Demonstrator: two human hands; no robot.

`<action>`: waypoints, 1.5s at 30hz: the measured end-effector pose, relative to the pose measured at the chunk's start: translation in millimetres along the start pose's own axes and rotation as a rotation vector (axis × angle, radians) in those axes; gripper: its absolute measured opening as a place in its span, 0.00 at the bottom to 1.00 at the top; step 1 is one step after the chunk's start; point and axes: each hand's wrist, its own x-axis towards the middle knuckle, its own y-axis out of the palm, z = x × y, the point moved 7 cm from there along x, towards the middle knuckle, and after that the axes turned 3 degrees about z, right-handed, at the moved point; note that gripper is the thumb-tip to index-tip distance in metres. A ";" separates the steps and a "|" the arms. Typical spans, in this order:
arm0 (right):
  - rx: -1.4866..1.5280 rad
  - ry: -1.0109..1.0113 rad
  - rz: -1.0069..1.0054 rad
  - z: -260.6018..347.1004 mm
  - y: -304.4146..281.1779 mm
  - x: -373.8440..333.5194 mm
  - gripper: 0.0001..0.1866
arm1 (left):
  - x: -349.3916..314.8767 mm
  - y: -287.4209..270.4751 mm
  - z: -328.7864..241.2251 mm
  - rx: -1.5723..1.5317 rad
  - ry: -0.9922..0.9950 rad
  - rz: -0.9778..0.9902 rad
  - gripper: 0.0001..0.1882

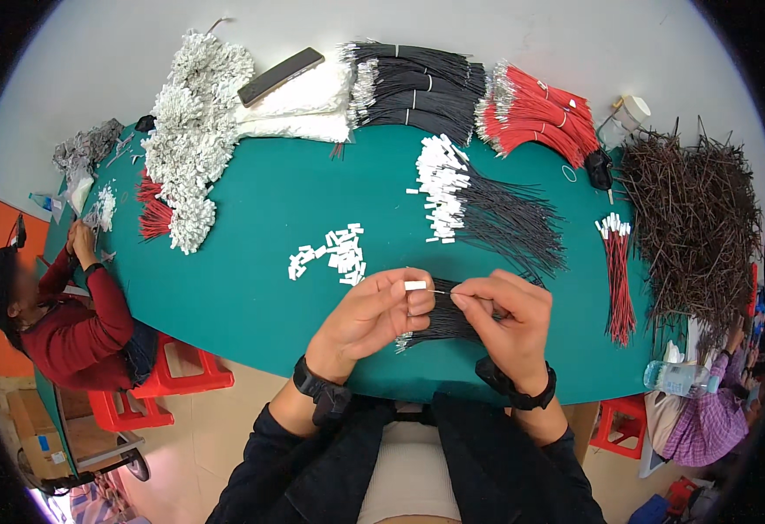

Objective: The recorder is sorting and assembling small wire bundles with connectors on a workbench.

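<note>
Between the fingertips of my left hand (373, 313) is a small white connector housing (415, 286). My right hand (511, 316) pinches a thin black wire (449, 293), its bare tip pointing at the housing's right end; whether the two touch is too small to tell. Below my hands lies a bundle of black wires (443, 325), partly hidden by them. Loose white housings (344, 251) are scattered on the green table just beyond my left hand. Further off, black wires with white housings on their ends (487, 196) lie in a fanned pile.
Along the back lie a white housing heap (195, 122), tied black wire bundles (417, 87) and red wire bundles (544, 109). Red wires (618, 279) and a brown tangled pile (696, 227) lie right, near a plastic bottle (681, 378). A person (68, 314) works at the left.
</note>
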 end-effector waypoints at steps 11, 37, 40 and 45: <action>-0.003 -0.014 -0.021 0.2 1.0 1.0 0.07 | -0.7 -5.0 2.0 0.032 0.007 -0.003 0.20; -0.065 0.005 0.025 -3.4 13.3 -0.8 0.04 | -18.1 9.2 -32.9 0.983 0.422 -0.342 0.03; -0.072 -0.004 0.026 -5.5 13.8 -2.0 0.04 | -16.8 9.3 -32.1 1.006 0.421 -0.349 0.03; -0.074 0.029 0.057 -8.3 14.2 1.4 0.03 | -18.0 8.0 -35.4 1.022 0.401 -0.379 0.02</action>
